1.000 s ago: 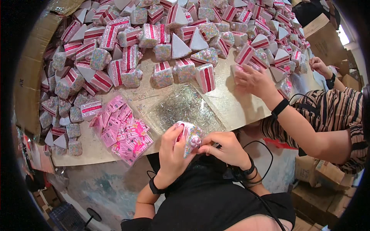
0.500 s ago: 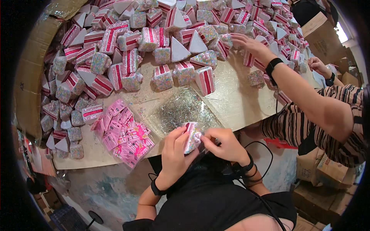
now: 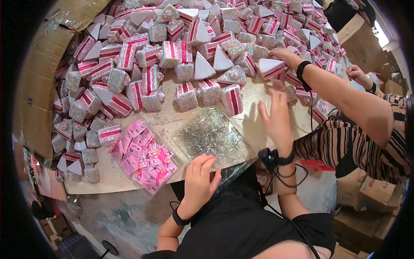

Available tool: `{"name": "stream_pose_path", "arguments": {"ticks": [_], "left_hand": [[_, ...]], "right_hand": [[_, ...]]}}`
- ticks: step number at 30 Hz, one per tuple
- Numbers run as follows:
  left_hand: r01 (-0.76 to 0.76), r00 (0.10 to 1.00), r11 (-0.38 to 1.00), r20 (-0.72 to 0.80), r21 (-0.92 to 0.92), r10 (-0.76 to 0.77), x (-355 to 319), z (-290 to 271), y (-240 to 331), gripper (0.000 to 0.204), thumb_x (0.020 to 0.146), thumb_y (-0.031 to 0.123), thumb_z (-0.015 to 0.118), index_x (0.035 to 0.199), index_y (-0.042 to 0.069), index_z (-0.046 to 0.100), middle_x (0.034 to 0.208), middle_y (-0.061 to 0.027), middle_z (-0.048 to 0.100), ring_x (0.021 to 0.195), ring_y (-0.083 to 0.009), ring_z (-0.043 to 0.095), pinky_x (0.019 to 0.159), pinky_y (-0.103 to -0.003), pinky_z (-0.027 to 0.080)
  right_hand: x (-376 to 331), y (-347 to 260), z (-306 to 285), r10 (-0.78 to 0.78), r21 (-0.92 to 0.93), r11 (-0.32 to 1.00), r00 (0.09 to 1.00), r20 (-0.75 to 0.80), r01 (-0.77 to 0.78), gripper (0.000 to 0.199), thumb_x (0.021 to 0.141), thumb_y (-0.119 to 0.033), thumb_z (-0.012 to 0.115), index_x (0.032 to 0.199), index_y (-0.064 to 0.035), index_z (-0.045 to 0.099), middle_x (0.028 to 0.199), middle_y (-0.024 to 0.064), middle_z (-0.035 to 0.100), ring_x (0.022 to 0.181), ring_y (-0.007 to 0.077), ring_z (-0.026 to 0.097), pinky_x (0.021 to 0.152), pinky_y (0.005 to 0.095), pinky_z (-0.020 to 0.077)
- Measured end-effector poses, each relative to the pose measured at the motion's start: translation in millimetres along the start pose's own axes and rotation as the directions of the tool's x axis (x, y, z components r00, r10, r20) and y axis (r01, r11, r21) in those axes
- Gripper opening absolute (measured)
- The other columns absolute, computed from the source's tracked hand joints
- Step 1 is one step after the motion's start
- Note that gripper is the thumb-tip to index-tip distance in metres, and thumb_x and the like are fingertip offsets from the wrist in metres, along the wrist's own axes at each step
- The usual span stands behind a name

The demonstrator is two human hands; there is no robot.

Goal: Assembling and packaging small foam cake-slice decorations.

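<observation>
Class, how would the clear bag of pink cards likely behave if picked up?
The bag would probably flex, since its clear plastic looks thin. The pink cards would likely shift, lying jumbled inside. Its glossy surface might feel slippery.

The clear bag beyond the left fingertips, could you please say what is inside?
Thin, shiny strands lie tangled inside the clear bag; the top ones hide those beneath.

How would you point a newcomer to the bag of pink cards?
Find the pale tabletop, in front of the huge heap of cake-slice shapes. At its near edge, left of the person's left hand, a clear bag slightly overhangs. It's packed with flat bright-pink cards; its neighbour on the right is thin silvery bits.
</observation>
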State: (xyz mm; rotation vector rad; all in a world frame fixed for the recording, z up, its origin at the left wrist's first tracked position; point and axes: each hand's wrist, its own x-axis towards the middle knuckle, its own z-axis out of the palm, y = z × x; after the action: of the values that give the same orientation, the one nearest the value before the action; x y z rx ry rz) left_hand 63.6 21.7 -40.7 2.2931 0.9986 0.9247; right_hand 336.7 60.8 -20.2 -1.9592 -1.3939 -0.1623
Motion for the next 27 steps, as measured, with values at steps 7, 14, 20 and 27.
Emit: {"name": "stream_pose_path", "arguments": {"ticks": [7, 14, 20, 27], "left_hand": [[-0.02, 0.999, 0.999, 0.032, 0.044, 0.019, 8.0, 2.2, -5.0, 0.037, 0.079, 0.004, 0.073, 0.113, 0.002, 0.059, 0.11, -0.0127, 0.06, 0.106, -0.0332, 0.061, 0.087, -0.042, 0.048], [-0.064, 0.992, 0.998, 0.111, -0.009, 0.064, 19.8, 16.7, -6.6, 0.035, 0.078, 0.001, 0.072, 0.11, 0.002, 0.059, 0.109, -0.0137, 0.061, 0.103, -0.0336, 0.06, 0.086, -0.043, 0.048], [-0.01, 0.985, 1.0, 0.171, 0.014, 0.007, 20.2, 13.7, -5.6, 0.033, 0.08, 0.002, 0.07, 0.111, 0.001, 0.058, 0.111, -0.0139, 0.06, 0.103, -0.0334, 0.059, 0.086, -0.042, 0.048], [0.027, 0.978, 0.999, 0.206, 0.039, -0.034, 16.6, 7.4, -8.0, 0.035, 0.08, 0.004, 0.07, 0.113, 0.001, 0.058, 0.113, -0.0135, 0.059, 0.102, -0.0334, 0.058, 0.087, -0.043, 0.048]], "right_hand": [[-51.5, -34.5, -11.6, -0.261, 0.205, 0.955, 0.933, 0.25, 0.213, 0.021, 0.08, -0.004, 0.067, 0.1, -0.0027, 0.061, 0.098, 0.0115, 0.061, 0.091, 0.0335, 0.059, 0.08, 0.0426, 0.0469], [-85.7, -57.3, -8.1, -0.435, 0.264, 0.9, 0.753, 0.494, 0.346, 0.046, 0.075, -0.008, 0.073, 0.119, -0.0039, 0.059, 0.115, 0.0132, 0.058, 0.101, 0.0324, 0.059, 0.086, 0.041, 0.0482], [-77.1, -50.3, -4.7, -0.341, 0.315, 0.935, 0.65, 0.679, 0.161, 0.044, 0.073, -0.003, 0.069, 0.117, -0.0035, 0.061, 0.103, 0.0149, 0.059, 0.095, 0.0335, 0.061, 0.079, 0.0392, 0.0501], [-72.9, -39.4, -1.3, -0.429, 0.288, 0.9, 0.777, 0.46, 0.326, 0.016, 0.076, -0.005, 0.067, 0.091, -0.0062, 0.063, 0.086, 0.0079, 0.058, 0.083, 0.0272, 0.06, 0.071, 0.0383, 0.0473]]}}
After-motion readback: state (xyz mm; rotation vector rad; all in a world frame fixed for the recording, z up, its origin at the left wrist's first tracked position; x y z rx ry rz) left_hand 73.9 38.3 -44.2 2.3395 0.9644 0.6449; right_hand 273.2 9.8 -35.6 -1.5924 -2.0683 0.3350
